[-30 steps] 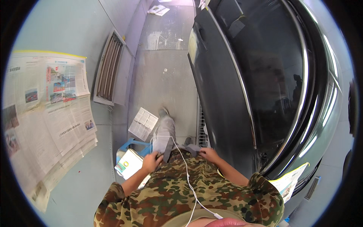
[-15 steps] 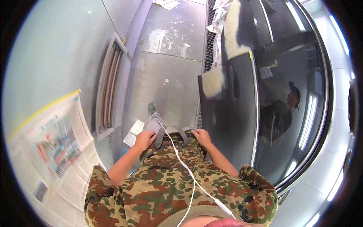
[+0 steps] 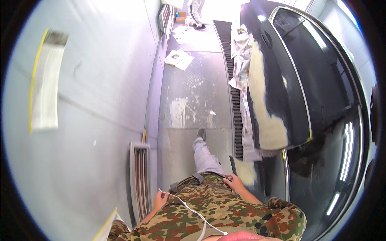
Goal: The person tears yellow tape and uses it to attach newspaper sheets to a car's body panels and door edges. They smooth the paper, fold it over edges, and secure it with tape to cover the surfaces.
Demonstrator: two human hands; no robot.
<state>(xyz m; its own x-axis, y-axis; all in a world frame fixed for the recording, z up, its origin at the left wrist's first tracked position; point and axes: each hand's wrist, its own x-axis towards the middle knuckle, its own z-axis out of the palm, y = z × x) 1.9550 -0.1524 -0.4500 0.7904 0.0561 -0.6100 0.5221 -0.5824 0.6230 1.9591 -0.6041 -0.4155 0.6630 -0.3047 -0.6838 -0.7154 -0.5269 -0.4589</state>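
My left hand [image 3: 161, 199] hangs by my left hip with its fingers curled. A thin white cable [image 3: 185, 205] runs from my chest to its fingertips; whether they pinch it I cannot make out. At my right hip my right hand [image 3: 233, 182] is closed on the hem of my camouflage shirt [image 3: 201, 193]. Grey straps [image 3: 198, 177] stick out at the waist. One leg in pale grey trousers [image 3: 206, 156] and a dark shoe [image 3: 202, 133] is stretched forward on the floor.
Along my right stands a dark car [image 3: 277, 100] with beige sanded patches [image 3: 265, 120] and crumpled masking paper [image 3: 242, 60]. Beside it runs a floor grating [image 3: 237, 116]. Leftward are a wall vent [image 3: 140, 180] and a taped paper strip [image 3: 48, 84]. Sheets [image 3: 179, 59] and another person [image 3: 196, 14] are ahead.
I have moved forward along the car, and the view has tilted up. My left hand has left the shirt front for my side, and the cable has swung left toward it.
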